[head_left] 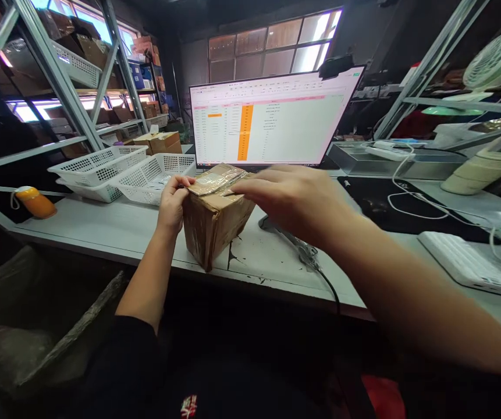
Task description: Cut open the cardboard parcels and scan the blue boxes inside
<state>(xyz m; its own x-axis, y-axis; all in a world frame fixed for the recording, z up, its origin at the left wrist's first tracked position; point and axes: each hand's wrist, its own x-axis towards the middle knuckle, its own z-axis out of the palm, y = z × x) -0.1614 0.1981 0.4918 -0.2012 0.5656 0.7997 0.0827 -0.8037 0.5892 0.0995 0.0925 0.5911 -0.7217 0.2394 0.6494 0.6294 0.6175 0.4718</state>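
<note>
A brown cardboard box (pixel 233 224) stands on the white table, one corner facing me. Clear, wrinkled tape covers its top flaps (pixel 215 179), which lie slightly uneven. My left hand (pixel 173 203) is closed on the box's upper left edge, fingertips on top. From the right, my right hand (pixel 283 189) reaches over the top, its thumb at the flap edge and its other fingers mostly hidden behind the hand. Beneath my right wrist, partly covered by it, lies a grey corded tool (pixel 296 244) whose kind I cannot make out.
A monitor (pixel 272 125) showing a spreadsheet stands behind the box. White plastic baskets (pixel 102 166) and an orange bottle (pixel 36 202) are on the left. A white power bank (pixel 468 262), a black mat (pixel 390 203) and cables lie on the right. Metal shelving flanks the table.
</note>
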